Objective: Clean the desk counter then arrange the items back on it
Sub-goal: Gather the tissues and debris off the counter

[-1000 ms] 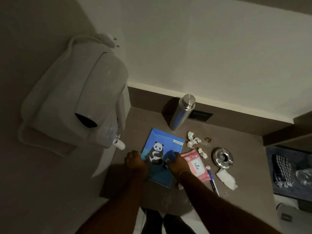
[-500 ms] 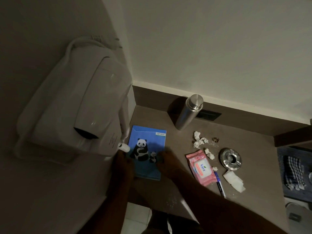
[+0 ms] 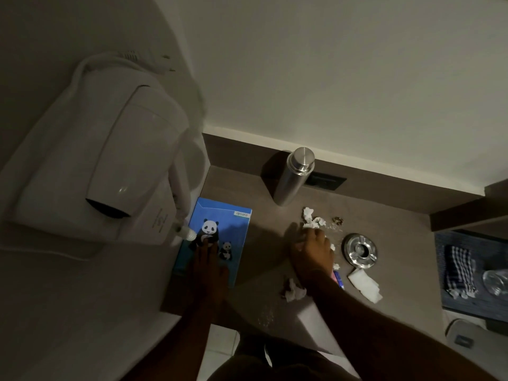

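On the brown desk counter [image 3: 266, 243] a blue panda notebook [image 3: 220, 224] lies at the left, and my left hand [image 3: 206, 261] rests flat on its lower half. My right hand [image 3: 312, 251] lies over the pink wipes pack [image 3: 336, 275], of which only an edge shows, with the fingertips at the white tissue scraps [image 3: 312, 219]. What the right fingers hold is hidden. A crumpled tissue [image 3: 294, 292] lies near the front edge. A folded tissue [image 3: 364, 285] and a blue pen [image 3: 341, 284] lie to the right of my wrist.
A steel bottle [image 3: 294, 177] stands at the back by a wall socket [image 3: 327, 181]. A steel ashtray [image 3: 359, 250] and a brown crumb [image 3: 337, 220] lie to the right. A white wall hair dryer [image 3: 104, 166] overhangs the left. A checked cloth [image 3: 459, 270] and glass [image 3: 494, 281] sit on a lower mat.
The notebook has slid left against the wall under the hair dryer. My right hand left it and moved right onto the wipes pack. A crumpled tissue now shows near the front edge.
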Motion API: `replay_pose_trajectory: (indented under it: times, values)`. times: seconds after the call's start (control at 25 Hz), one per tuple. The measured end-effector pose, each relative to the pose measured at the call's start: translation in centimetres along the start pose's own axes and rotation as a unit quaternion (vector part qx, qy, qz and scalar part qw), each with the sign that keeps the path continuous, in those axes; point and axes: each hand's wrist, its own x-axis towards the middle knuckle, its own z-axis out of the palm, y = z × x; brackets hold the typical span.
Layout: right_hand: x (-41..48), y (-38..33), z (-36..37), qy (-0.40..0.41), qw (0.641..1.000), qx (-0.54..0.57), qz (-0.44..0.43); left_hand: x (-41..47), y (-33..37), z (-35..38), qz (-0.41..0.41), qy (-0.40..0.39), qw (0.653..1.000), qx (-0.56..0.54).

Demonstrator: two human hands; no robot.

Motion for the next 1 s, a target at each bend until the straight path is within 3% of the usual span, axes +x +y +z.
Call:
replay_pose_trajectory:
  times: [0.08, 0.28, 0.4, 0.48, 0.52, 0.6, 0.64, 0.76, 0.84, 1.0]
  values:
    - [-0.3, 2.5, 0.0, -0.036, 0.998, -0.020, 0.052, 0.2, 0.9, -0.4, -0.027, -0.004, 0.999, -0.031]
    - [0.1, 4.8, 0.9, -0.129, 0.990, -0.026, 0.051, -0.6, 2.1, -1.5, -0.034, 0.042, 0.996, -0.073]
    - [1.0, 4.5, 0.3, -0.104, 0.993, 0.000, 0.053, -1.8, 2.4, -1.8, -0.026, 0.087, 0.988, -0.128]
    - [0.9, 3.2, -0.1, -0.073, 0.996, 0.042, 0.029, -3.0, 3.0, -1.6, -0.034, 0.045, 0.982, -0.178]
    - [0.9, 2.3, -0.1, -0.082, 0.993, 0.081, 0.016, -3.8, 3.4, -1.6, -0.027, -0.013, 0.975, -0.219]
    - [0.8, -0.3, 0.0, -0.145, 0.978, 0.151, 0.005, -5.1, 4.9, -1.8, -0.004, -0.173, 0.916, -0.361]
    - [0.6, -1.6, 0.3, -0.179, 0.966, 0.185, 0.006, -5.5, 5.5, -1.9, 0.011, -0.207, 0.888, -0.411]
    - [-0.9, -5.2, 2.6, -0.248, 0.911, 0.325, 0.049, -5.5, 5.9, -2.5, -0.012, -0.142, 0.883, -0.447]
    - [-1.6, -7.0, 3.4, -0.299, 0.890, 0.340, 0.040, -5.6, 4.0, -3.2, -0.061, -0.122, 0.874, -0.467]
    - [-0.8, -7.6, 3.4, -0.313, 0.872, 0.373, 0.041, -8.1, -2.6, -3.0, -0.214, -0.102, 0.770, -0.593]
